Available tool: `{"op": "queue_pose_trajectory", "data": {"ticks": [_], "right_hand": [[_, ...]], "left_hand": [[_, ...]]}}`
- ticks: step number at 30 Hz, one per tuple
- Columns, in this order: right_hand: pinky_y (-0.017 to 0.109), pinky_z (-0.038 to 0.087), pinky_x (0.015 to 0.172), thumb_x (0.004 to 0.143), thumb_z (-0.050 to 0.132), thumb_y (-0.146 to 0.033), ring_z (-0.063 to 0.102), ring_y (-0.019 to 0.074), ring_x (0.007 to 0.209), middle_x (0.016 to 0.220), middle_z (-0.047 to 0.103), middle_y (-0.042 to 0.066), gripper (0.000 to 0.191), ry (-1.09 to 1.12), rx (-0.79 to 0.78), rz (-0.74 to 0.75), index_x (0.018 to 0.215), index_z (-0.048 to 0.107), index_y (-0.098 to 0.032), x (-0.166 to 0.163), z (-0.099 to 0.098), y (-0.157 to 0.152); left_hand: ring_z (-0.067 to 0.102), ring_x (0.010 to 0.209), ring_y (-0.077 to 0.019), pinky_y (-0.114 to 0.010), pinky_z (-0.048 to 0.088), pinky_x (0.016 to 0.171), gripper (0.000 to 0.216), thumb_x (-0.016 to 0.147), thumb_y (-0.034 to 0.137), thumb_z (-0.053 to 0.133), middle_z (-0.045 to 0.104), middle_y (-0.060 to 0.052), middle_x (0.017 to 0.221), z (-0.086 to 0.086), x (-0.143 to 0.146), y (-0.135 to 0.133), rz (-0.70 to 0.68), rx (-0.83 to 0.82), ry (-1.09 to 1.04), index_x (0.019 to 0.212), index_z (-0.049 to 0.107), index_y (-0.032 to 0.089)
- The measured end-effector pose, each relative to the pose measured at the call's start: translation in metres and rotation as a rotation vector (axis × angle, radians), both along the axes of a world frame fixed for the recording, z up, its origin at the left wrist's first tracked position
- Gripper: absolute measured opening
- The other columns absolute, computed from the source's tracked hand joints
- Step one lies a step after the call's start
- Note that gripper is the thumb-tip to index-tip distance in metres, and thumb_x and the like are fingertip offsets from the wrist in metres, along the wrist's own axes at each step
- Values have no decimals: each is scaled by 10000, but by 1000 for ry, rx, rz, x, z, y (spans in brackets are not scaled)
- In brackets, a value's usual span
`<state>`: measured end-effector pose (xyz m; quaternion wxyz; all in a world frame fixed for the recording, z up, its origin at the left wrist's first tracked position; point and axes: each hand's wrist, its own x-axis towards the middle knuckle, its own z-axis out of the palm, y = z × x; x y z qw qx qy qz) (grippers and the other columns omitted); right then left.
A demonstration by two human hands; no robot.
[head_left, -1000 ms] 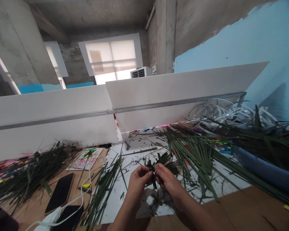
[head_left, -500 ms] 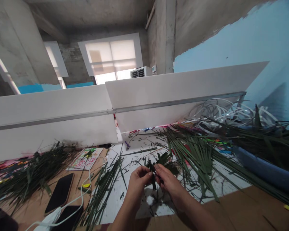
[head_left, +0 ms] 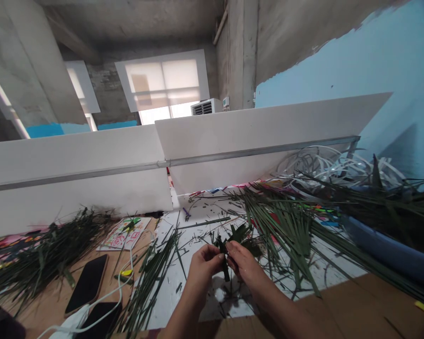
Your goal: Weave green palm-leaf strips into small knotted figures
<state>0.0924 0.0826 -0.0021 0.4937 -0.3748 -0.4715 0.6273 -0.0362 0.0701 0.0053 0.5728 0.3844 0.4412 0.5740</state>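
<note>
My left hand and my right hand meet low in the middle of the view, fingers pinched together on a small folded piece of dark green leaf strip. A short end of the strip hangs down between the two hands. Just beyond the fingers lie more folded leaf pieces on a white sheet spread over the wooden table.
A bundle of long green leaves fans out to the right, another heap lies left. Two dark phones and a white cable sit at lower left. White partition boards stand behind; white strips coil at far right.
My hands stay in the same place; the fingers shift slightly on the leaf strip. The view has tilted down very slightly.
</note>
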Motion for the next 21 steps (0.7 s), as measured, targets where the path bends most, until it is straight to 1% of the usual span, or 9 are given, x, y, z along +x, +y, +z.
{"op": "queue_pose_trajectory", "data": {"ticks": [4,6,10,14,16,18,21], "right_hand": [[230,214,473,636,713,-737,295,95,509,563,345,-83,573,21,52,-8,659,473,-217,-1,-3,7],[228,212,474,632,716,-735,292,91,502,557,341,-88,575,13,59,-7,654,471,-215,0,-6,10],[240,152,452,689,652,-755,249,94,472,517,329,-92,555,-31,53,-9,695,513,-218,3,-12,14],[231,201,468,693,645,-762,299,102,493,541,361,-81,553,-34,21,-46,759,578,-217,6,-17,16],[224,220,481,703,640,-762,324,103,510,568,385,-74,556,-42,-11,-44,802,606,-216,7,-16,16],[222,208,481,718,617,-772,315,100,509,573,398,-70,574,-60,-19,-18,837,631,-210,9,-13,13],[224,211,483,705,637,-763,308,99,509,579,406,-66,570,-86,5,-14,848,657,-211,11,-7,9]], "left_hand": [[507,484,-76,-194,386,500,379,490,337,902,594,36,528,0,-1,0,-14,0,16,660,617,153],[488,472,-73,-196,371,493,390,477,348,906,589,34,519,-1,-2,1,-21,5,20,653,618,152],[470,456,-76,-207,355,488,401,484,378,902,584,30,521,-5,-5,5,-34,9,26,661,617,157],[487,473,-84,-218,363,505,390,508,391,888,580,29,543,-5,-10,6,-36,13,44,682,623,164],[496,484,-86,-220,371,518,370,524,380,879,585,30,557,-4,-12,4,-33,1,53,694,624,172],[515,501,-93,-220,378,529,337,549,358,861,604,25,578,-3,-12,2,-20,-7,62,706,619,183],[599,579,-135,-227,402,545,299,601,349,802,684,-23,661,0,-15,-1,19,4,102,749,593,193]]}}
